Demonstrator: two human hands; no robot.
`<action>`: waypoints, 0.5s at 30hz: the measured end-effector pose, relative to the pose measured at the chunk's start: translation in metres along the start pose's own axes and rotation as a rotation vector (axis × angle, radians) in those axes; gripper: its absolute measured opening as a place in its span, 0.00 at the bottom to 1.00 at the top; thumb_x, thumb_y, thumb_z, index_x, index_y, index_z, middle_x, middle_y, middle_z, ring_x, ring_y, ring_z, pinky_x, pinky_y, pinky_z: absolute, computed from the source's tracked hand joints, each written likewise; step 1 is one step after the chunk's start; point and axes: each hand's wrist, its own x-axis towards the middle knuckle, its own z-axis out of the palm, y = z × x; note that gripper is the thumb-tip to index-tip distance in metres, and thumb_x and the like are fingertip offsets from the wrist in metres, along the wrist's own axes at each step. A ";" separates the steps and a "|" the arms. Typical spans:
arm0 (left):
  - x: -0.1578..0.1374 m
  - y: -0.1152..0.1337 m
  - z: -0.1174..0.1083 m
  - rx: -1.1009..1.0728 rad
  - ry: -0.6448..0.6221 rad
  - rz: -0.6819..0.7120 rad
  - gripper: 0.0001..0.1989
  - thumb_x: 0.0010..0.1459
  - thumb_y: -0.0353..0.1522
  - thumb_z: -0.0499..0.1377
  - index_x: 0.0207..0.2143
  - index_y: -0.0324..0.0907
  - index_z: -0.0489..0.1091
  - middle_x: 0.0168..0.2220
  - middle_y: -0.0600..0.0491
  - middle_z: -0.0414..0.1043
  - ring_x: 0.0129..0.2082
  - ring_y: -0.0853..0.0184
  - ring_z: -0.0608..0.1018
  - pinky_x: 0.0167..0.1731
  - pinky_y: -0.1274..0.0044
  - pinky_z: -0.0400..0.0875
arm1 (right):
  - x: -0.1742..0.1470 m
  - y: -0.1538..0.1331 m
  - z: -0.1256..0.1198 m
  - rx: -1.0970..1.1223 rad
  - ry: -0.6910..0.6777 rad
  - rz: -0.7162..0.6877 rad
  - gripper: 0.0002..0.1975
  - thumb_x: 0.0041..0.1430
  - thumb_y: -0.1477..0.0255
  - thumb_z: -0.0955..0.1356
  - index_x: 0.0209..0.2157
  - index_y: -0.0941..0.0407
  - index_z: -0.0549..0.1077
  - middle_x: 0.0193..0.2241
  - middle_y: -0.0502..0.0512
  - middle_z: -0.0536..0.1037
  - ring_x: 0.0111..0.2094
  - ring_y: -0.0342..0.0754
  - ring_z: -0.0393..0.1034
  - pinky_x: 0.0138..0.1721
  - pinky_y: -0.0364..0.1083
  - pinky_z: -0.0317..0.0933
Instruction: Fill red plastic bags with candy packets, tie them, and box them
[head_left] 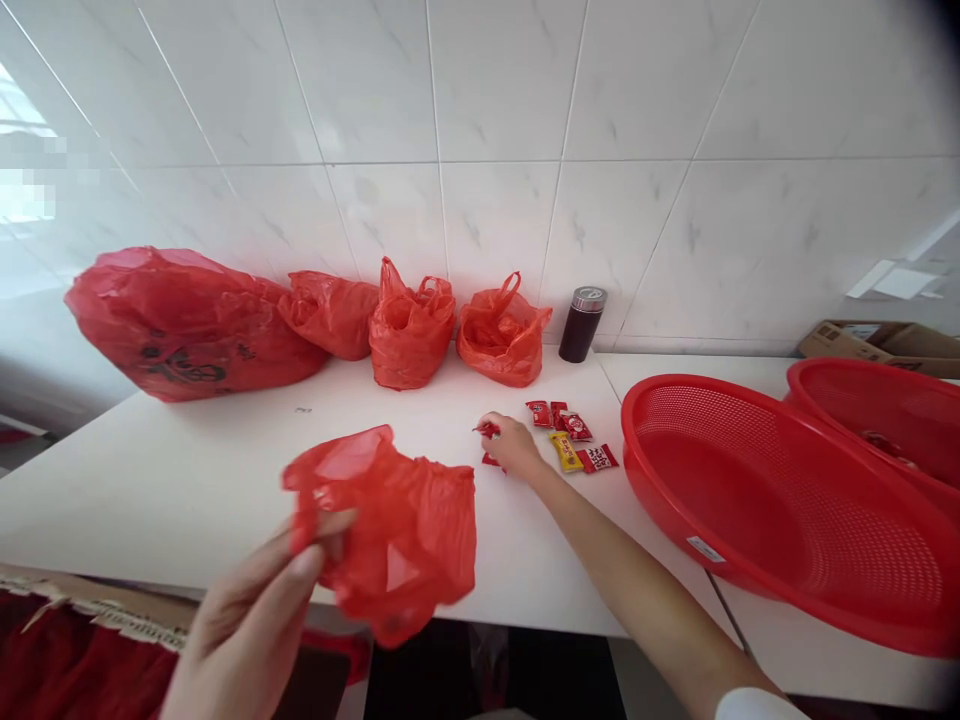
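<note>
In the head view, my left hand (255, 605) grips a red plastic bag (420, 505) by its edge, above the front of the white table. The bag hangs open and crumpled. Over the table, my right hand (514, 445) has its fingers closed on a small red snack packet (489, 430); only part of it shows. Another bit of red wrapper (491, 461) peeks out below the hand. Just right of it lie several small red packets (576, 427), a yellow packet (565, 452) and a red packet with white writing (598, 459).
Along the tiled wall stand a large red bag (195, 330), several smaller filled red bags (411, 335) and a dark flask (582, 325). Two red perforated baskets (720, 480) fill the right side. Cardboard boxes sit at the back right (892, 340) and lower left (112, 610).
</note>
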 end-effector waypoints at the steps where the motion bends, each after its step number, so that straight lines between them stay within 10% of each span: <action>1: 0.005 0.002 0.010 -0.021 -0.030 0.009 0.14 0.44 0.48 0.66 0.28 0.49 0.77 0.29 0.53 0.75 0.40 0.56 0.76 0.43 0.65 0.73 | -0.001 -0.003 -0.013 0.045 0.024 0.007 0.10 0.56 0.75 0.63 0.40 0.53 0.71 0.39 0.52 0.75 0.38 0.46 0.70 0.40 0.46 0.65; 4: 0.012 0.010 0.039 -0.043 -0.160 0.041 0.13 0.49 0.44 0.65 0.27 0.44 0.75 0.20 0.56 0.63 0.27 0.65 0.69 0.35 0.71 0.71 | -0.019 -0.027 -0.065 0.333 0.102 -0.011 0.12 0.60 0.67 0.61 0.46 0.53 0.65 0.38 0.50 0.74 0.34 0.43 0.70 0.33 0.43 0.65; 9: 0.007 0.022 0.073 -0.045 -0.238 0.028 0.30 0.55 0.42 0.61 0.60 0.46 0.63 0.19 0.59 0.59 0.22 0.69 0.63 0.25 0.76 0.61 | -0.092 -0.112 -0.128 1.339 0.125 -0.112 0.16 0.51 0.64 0.67 0.43 0.48 0.66 0.34 0.47 0.73 0.29 0.43 0.70 0.23 0.39 0.61; 15: 0.000 0.029 0.079 -0.108 -0.320 -0.147 0.37 0.53 0.42 0.62 0.64 0.46 0.57 0.15 0.64 0.49 0.15 0.75 0.53 0.18 0.81 0.52 | -0.135 -0.143 -0.042 1.746 -0.126 0.096 0.16 0.49 0.63 0.71 0.39 0.48 0.65 0.33 0.45 0.74 0.29 0.43 0.70 0.27 0.42 0.65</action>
